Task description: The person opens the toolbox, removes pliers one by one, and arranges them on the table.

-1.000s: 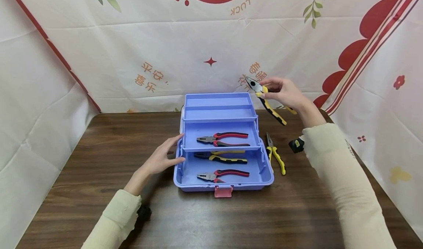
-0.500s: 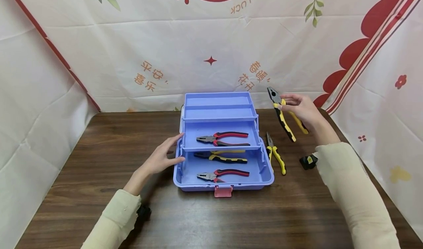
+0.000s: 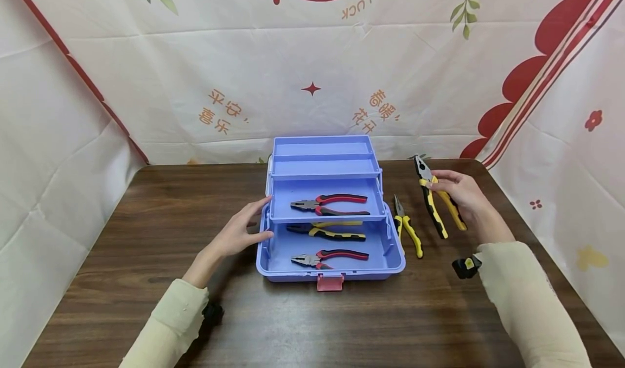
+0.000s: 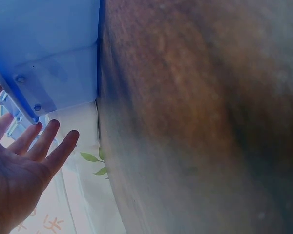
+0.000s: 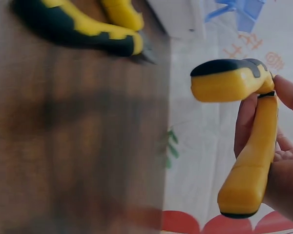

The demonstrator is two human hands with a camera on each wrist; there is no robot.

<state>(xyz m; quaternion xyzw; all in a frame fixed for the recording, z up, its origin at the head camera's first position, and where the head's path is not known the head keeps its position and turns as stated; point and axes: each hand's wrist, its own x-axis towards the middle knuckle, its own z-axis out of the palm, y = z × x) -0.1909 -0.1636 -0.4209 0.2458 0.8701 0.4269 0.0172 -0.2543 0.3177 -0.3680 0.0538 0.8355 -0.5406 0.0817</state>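
Observation:
In the head view my right hand [image 3: 461, 194] pinches yellow-and-black pliers [image 3: 432, 200] near their pivot, jaws pointing up and away, right of the toolbox. The right wrist view shows their spread handles [image 5: 249, 165] from the end. My left hand [image 3: 239, 231] rests at the left side of the blue toolbox [image 3: 331, 276], thumb at the rim, fingers extended. Red-and-black pliers [image 3: 342, 198] lie in its tray, with yellow-and-black pliers [image 3: 342, 236] and more red-and-black pliers [image 3: 343, 255] in the base. The tray edge partly covers the yellow pair.
Yellow long-nose pliers [image 3: 410, 236] lie on the wooden table [image 3: 161, 221] against the toolbox's right side. A pink latch [image 3: 330, 284] hangs at the box front. A printed white cloth [image 3: 195, 75] stands behind the table.
My right hand has moved right, down and nearer with the yellow-and-black pliers, from behind the toolbox's right corner to beyond the long-nose pliers. My left hand has stayed put.

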